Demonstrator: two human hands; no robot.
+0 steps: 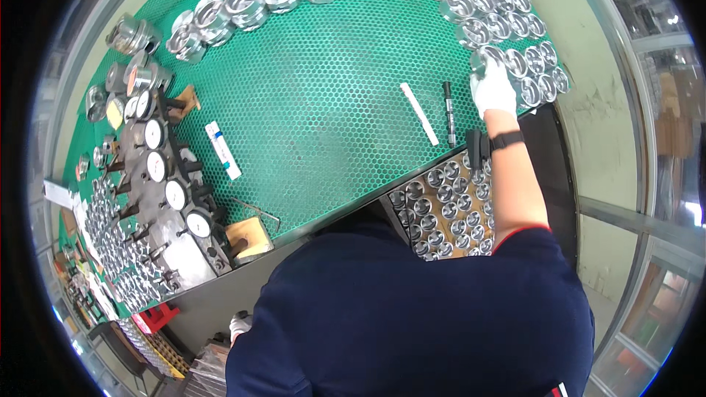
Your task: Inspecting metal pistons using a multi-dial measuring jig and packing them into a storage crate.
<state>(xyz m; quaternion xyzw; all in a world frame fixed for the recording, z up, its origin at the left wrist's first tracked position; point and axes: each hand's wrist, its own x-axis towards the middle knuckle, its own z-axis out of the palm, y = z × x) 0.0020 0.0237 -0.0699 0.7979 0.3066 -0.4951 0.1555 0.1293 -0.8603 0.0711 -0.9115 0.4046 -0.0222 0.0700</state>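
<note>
My right hand [494, 94], in a white glove, reaches out over the green mat at the right. Its fingers are closed around a silver metal piston [482, 57] at the near end of the piston rows [485, 4]; part of that piston is hidden by the glove. My left hand [239, 326], also gloved in white, hangs low beside my body, below the table edge. Most of it is hidden behind my sleeve, and a small dark and grey shape shows at its fingers. What that shape is, I cannot make out.
A row of larger pistons [246, 4] runs along the far left edge. Several dial gauges [156, 166] stand on a dark fixture at the left. Markers [450, 114] lie on the green mat [316, 95]. A tray of pistons [448, 209] sits below the table's front edge.
</note>
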